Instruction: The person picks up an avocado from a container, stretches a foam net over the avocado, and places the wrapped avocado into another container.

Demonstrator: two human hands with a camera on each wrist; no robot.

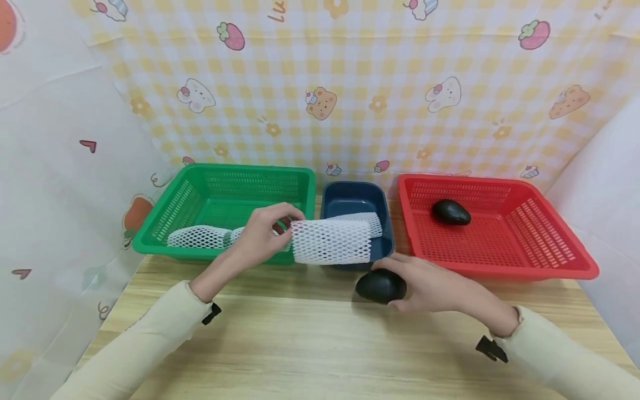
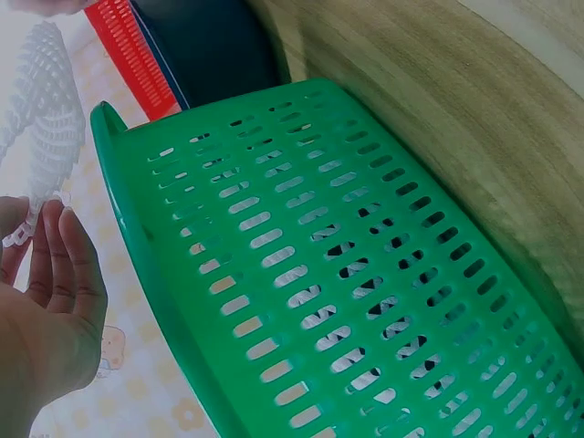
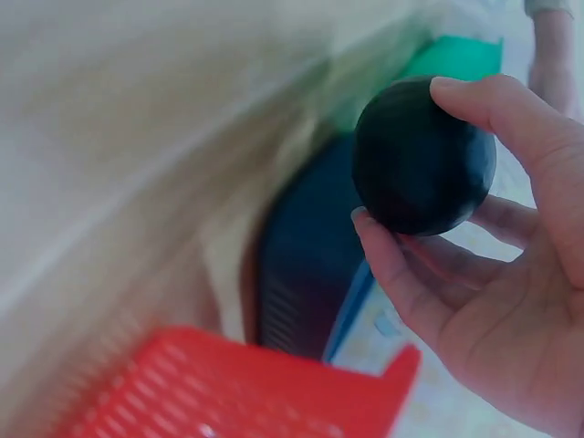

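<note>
My left hand [image 1: 267,230] pinches one end of a white foam net sleeve [image 1: 331,242], which stretches out to the right in front of the blue bin. In the left wrist view the fingertips close on the sleeve's [image 2: 55,119] end. A dark avocado [image 1: 382,286] is gripped by my right hand [image 1: 430,283], its narrower end pointing left, just below the sleeve's right end. The right wrist view shows the thumb and fingers around the avocado [image 3: 422,157]. Another foam net sleeve [image 1: 376,225] lies in the blue bin [image 1: 355,190], partly hidden behind the held one.
The green basket [image 1: 250,169] at left holds net-wrapped fruit [image 1: 199,237] along its near side. In the red basket [image 1: 505,266] at right lies one bare avocado [image 1: 451,212]. All three containers line the back of the wooden table [image 1: 320,344], against a patterned cloth [image 1: 370,66].
</note>
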